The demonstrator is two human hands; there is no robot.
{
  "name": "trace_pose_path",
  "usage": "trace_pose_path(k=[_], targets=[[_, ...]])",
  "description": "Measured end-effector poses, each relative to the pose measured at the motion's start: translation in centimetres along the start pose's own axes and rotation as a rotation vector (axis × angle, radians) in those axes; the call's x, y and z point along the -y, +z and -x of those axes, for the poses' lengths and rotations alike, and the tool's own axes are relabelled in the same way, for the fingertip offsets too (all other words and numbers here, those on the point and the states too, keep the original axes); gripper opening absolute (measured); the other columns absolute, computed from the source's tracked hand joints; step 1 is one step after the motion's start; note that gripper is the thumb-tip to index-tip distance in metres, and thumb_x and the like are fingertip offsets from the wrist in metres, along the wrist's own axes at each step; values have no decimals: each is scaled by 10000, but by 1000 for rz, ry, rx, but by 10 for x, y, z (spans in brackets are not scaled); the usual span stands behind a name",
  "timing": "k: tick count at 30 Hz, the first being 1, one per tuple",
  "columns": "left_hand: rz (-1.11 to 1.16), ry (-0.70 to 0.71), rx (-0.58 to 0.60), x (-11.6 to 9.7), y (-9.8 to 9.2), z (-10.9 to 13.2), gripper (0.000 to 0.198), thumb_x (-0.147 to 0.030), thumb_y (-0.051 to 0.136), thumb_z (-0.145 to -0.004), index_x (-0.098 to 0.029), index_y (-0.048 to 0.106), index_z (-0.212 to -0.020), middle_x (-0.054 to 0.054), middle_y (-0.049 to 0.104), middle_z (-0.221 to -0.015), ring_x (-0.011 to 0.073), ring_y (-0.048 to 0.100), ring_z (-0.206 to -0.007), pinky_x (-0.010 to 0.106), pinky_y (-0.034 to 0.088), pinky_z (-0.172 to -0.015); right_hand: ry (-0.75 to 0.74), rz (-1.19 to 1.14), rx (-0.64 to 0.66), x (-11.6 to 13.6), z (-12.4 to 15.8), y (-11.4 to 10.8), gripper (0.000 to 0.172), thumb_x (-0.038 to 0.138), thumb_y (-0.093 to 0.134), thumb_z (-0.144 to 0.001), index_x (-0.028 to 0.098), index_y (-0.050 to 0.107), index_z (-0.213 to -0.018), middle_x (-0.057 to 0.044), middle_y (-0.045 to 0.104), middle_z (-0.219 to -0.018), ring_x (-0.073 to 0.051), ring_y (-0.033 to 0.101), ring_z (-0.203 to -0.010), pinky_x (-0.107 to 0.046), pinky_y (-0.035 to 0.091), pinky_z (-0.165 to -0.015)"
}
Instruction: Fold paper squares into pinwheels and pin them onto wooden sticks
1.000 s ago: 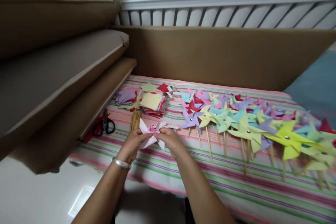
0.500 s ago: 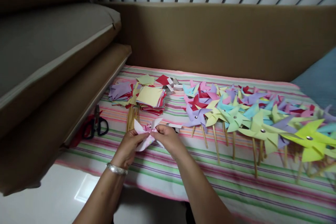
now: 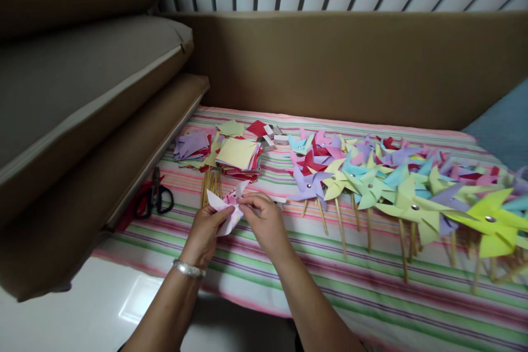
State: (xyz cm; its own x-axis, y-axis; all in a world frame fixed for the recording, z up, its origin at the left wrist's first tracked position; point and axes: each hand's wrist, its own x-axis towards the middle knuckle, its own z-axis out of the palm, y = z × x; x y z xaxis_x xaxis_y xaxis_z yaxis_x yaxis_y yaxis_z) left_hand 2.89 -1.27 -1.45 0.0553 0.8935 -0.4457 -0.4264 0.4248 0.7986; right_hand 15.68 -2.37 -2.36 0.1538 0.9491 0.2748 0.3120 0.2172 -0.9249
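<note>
- Head view: the left hand (image 3: 205,231) gripped a pink paper pinwheel (image 3: 226,210) from its left side, thumb and fingers closed on the folded paper. A silver bracelet (image 3: 188,269) sat on that wrist.
- The right hand (image 3: 266,223) met the pinwheel from the right, its fingertips pinched at the centre where the folded points came together.
- The pinwheel was held between the two hands, just above the striped cloth (image 3: 330,280), its white-backed tips sticking up and out to the left.
- Just beyond the hands lay a bundle of wooden sticks (image 3: 209,184) and a stack of paper squares (image 3: 237,153).
- Black-handled scissors (image 3: 159,197) lay to the left, near the brown cushions (image 3: 82,82).
- A row of finished pinwheels (image 3: 371,187) on sticks stretched away to the right, well apart from the left hand.
</note>
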Motion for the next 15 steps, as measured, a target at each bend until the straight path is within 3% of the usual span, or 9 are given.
trace_pose_path(k=[15], targets=[[14, 27, 27, 9, -1, -2, 326, -228, 811, -489, -117, 705, -777, 51, 715, -701, 136, 620, -608, 222, 455, -590, 125, 74, 43, 1, 1, 4, 44, 198, 620, -698, 209, 606, -738, -30, 661, -850, -189, 602, -837, -317, 433, -814]])
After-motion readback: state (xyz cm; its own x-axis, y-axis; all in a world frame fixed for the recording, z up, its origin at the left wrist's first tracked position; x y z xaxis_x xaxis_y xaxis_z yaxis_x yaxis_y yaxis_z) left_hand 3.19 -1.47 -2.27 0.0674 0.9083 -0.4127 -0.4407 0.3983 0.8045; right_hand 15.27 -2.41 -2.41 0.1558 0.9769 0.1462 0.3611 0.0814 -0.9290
